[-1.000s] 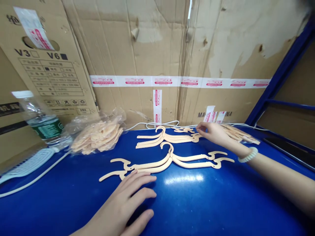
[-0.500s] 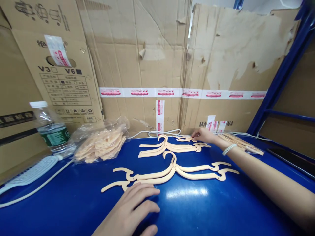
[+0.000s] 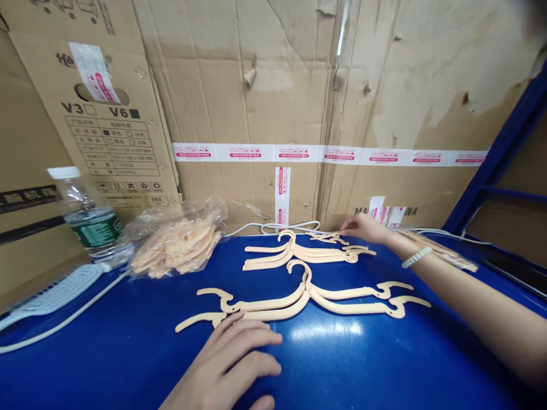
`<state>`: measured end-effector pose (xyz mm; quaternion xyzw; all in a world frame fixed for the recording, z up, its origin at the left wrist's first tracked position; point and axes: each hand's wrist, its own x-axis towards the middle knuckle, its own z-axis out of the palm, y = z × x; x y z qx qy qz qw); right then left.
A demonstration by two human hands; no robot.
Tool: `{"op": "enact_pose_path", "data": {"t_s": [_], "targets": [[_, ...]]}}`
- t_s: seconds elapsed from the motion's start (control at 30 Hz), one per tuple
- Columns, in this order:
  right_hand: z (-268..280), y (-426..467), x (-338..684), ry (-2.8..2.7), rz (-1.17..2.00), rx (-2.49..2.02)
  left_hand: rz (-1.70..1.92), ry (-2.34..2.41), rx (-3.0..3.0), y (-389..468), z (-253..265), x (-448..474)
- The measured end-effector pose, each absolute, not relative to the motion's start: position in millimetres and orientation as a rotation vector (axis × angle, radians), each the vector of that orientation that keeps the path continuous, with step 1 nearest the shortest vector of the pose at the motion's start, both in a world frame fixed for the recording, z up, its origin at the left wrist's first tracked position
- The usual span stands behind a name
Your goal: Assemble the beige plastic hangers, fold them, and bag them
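The near hanger, a pale folding piece, lay flat on the blue bench across the middle, a curved clip at each of its four arm ends. It looked light and fairly stiff, likely smooth plastic; the thin clips and the joints seemed the weakest parts, so the thick centre under the hook would be the surest hold. The left hand was at its near left side, fingers loosely spread and gripping nothing that showed. One fingertip overlapped the lower left arm — whether it pressed there could not be told.

Beyond it lay the far hanger, with clips at its right end and bare left ends; it would probably handle the same way.

Farthest, right of centre, were small loose clips, light and easily knocked about, best pinched by the middle. The right hand was at their right edge, its fingers drawn close together — whether they had hold of a clip could not be told.
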<state>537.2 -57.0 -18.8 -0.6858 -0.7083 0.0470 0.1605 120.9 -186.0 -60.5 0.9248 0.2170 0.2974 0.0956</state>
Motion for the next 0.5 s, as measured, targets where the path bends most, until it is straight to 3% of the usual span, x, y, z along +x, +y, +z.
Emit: {"op": "enact_pose_path", "data": {"t_s": [0.3, 0.5], "targets": [[13, -68, 510, -1.874, 0.036, -1.765, 0.933, 0.54, 2.609, -192, -54, 121], [25, -96, 454, -1.905, 0.296, -1.55, 0.963, 0.573, 2.537, -191, -49, 123]]}}
